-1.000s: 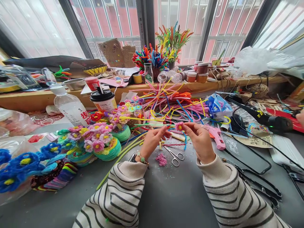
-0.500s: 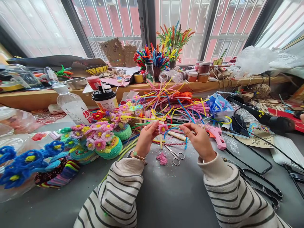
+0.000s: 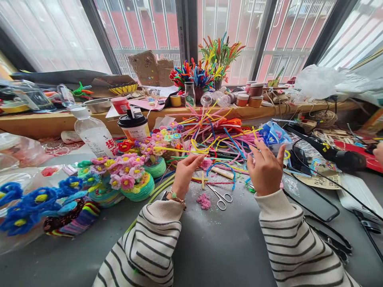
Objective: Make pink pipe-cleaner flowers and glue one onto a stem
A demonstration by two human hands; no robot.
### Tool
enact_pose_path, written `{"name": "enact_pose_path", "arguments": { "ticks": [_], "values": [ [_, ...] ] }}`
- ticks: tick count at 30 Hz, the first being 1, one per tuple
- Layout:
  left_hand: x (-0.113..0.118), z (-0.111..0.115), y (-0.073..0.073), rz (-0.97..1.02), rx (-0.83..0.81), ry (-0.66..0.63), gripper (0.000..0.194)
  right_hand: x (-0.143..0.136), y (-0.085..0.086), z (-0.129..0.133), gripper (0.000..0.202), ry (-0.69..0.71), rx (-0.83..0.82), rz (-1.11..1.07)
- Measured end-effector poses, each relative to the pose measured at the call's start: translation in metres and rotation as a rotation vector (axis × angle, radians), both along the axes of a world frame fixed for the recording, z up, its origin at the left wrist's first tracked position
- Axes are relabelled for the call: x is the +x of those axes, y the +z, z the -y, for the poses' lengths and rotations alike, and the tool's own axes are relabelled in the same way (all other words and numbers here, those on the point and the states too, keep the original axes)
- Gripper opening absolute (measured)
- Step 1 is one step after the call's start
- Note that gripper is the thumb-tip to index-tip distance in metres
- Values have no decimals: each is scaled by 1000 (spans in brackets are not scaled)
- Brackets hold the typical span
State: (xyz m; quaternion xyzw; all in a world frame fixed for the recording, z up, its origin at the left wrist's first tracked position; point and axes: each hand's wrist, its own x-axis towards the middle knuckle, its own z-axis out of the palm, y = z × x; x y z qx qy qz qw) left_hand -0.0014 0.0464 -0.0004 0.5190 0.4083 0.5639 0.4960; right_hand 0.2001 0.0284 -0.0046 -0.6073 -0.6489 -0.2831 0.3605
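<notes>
Near center of frame, pinched narrowly in the fingertips of the left hand (image 3: 186, 175): a small pink flower (image 3: 206, 164). Right of center: the right hand (image 3: 265, 167), raised, back toward the viewer, fingers spread wide in front of a blue-and-white packet (image 3: 277, 133); contact behind the fingertips not possible to tell from this angle. Below the flower, on the gray table (image 3: 217, 251): a fluffy pink tuft (image 3: 204, 201) just beside the scissors (image 3: 221, 197), blades slightly apart. Left of center: a cluster of pink flowers (image 3: 124, 171). At lower left: blue flowers (image 3: 38, 199) with yellow centers. At upper left: a clear bottle (image 3: 97, 137), near a lidded cup (image 3: 133, 127).
</notes>
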Motion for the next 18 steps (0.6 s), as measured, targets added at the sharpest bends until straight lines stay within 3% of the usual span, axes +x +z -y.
{"name": "enact_pose_path", "arguments": {
  "ticks": [7,13,18],
  "values": [
    [-3,-2,-2,-139,134,111,26,-19,-11,-2,29,263,-200,30],
    [-4,-1,-1,-262,254,279,23,-25,-19,-5,25,279,-340,-7],
    [-6,-3,1,-260,223,320,20,-34,-22,-9,22,230,-475,141]
  ]
}}
